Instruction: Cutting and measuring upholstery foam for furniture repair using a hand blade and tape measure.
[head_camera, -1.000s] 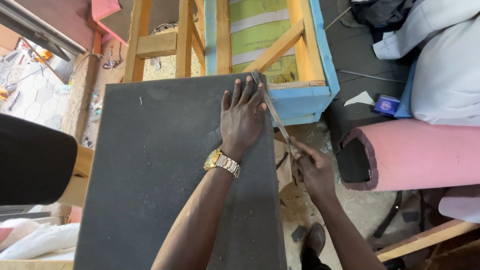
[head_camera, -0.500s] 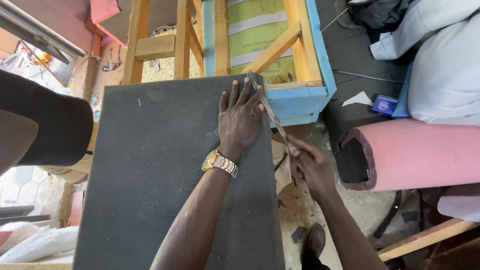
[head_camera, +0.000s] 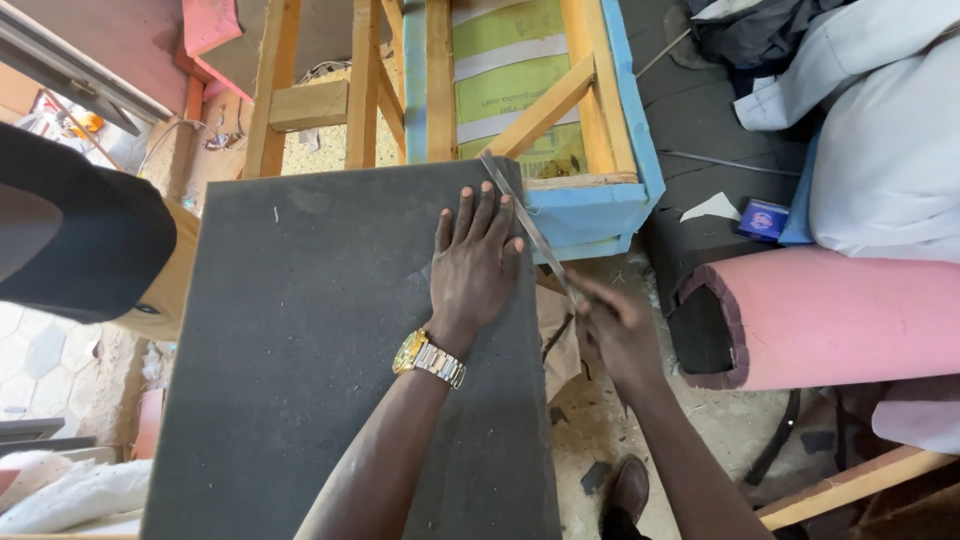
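We are cutting big flat dark grey foam sheet (head_camera: 330, 350). Left hand (head_camera: 475, 270) spread flat, pressing foam. Right hand (head_camera: 615, 330) grips long thin metal blade (head_camera: 530, 230) at edge. Next: steady straight pull along edge.

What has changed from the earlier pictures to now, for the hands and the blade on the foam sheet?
Little has changed. The long blade in the right hand now reaches a bit further along the right edge of the dark grey foam sheet, its tip near the far corner. The left hand stays flat on the sheet, fingers spread. The dark object at the left edge shifted.
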